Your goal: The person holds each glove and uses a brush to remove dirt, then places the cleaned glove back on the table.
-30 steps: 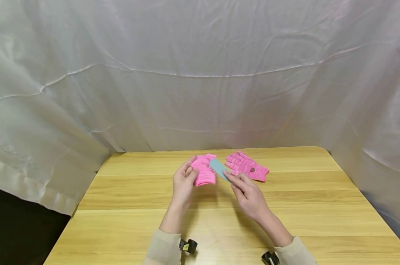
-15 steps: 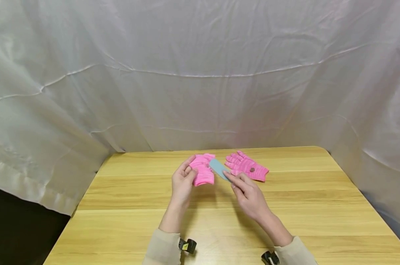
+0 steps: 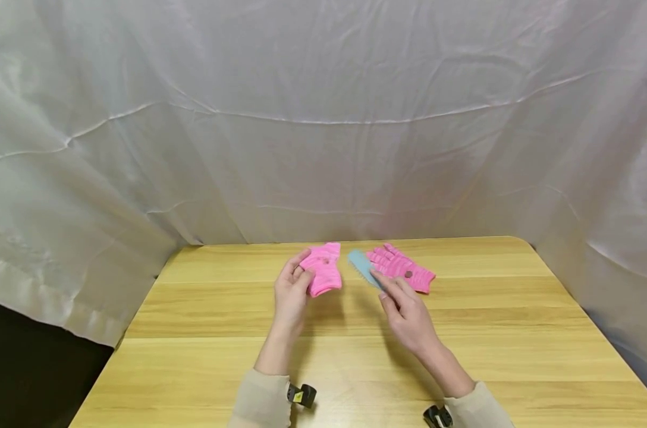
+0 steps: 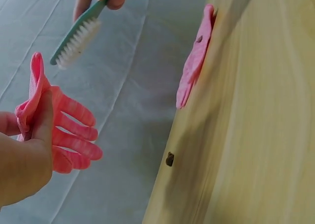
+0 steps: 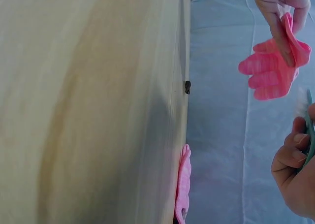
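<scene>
My left hand (image 3: 291,294) grips a pink knitted glove (image 3: 321,274) by its cuff side, thumb on top, above the table. A faint brownish mark shows on this glove, and its fingers hang down in the left wrist view. To its right, my right hand (image 3: 411,321) holds a pale blue-green brush (image 3: 362,265) with the index finger along its back. White bristles (image 4: 78,44) face the held glove, with a gap between them. A second pink glove (image 3: 390,261), with a dark brown spot (image 3: 408,274) on it, lies flat on the table behind the brush.
Pale wood-grain table (image 3: 222,368) lies beneath both hands. A small dark brown lump (image 4: 170,159) sits near its far edge, seen in both wrist views. Grey-white curtains (image 3: 323,148) hang behind the table and at both sides.
The brush has come off the held glove and moved right, its bristles now showing. The left hand has shifted slightly left with the glove, which is turned a little. The lying glove stays put.
</scene>
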{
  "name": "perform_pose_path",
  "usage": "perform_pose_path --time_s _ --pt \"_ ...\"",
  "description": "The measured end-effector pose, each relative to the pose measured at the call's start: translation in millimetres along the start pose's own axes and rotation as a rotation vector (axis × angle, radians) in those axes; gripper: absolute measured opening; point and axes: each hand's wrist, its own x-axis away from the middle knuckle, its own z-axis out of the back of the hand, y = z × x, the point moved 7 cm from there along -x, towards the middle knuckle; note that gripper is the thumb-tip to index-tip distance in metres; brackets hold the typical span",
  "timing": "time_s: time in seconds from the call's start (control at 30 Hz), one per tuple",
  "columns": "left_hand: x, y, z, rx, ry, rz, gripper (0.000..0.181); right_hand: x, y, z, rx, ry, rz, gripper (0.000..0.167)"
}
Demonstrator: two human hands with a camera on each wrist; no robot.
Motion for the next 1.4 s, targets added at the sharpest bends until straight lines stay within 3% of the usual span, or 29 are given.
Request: perform_pose_path --time_s 0.23,0.47,0.77,0.9,1.2,1.4 --pt "3.2 -5.7 -8.7 -0.055 -0.042 0.002 0.041 -2.3 -1.5 1.1 0.003 0.075 0.022 0.042" --pt "7.4 -11.4 -17.1 -0.120 -0.095 0.020 0.040 -2.0 -2.9 0.2 0.007 0.071 0.039 0.031" --pt "12.0 -21.2 -30.9 -0.223 -0.195 0.043 0.038 -2.8 -8.7 -1.7 0.030 0.049 0.117 0.057" --pt "14.5 -24.8 -36.0 -0.254 -0.242 0.040 0.039 -3.1 -11.8 -2.8 0.040 0.048 0.160 0.062" --pt "18.7 -28.2 -43.3 -0.305 -0.336 0.018 0.040 -3.9 -8.9 -0.4 0.011 0.100 0.147 0.037" --pt "19.0 -30.1 -43.6 -0.317 -0.392 0.070 0.038 -3.3 -5.4 1.2 -0.012 0.133 0.129 0.033"
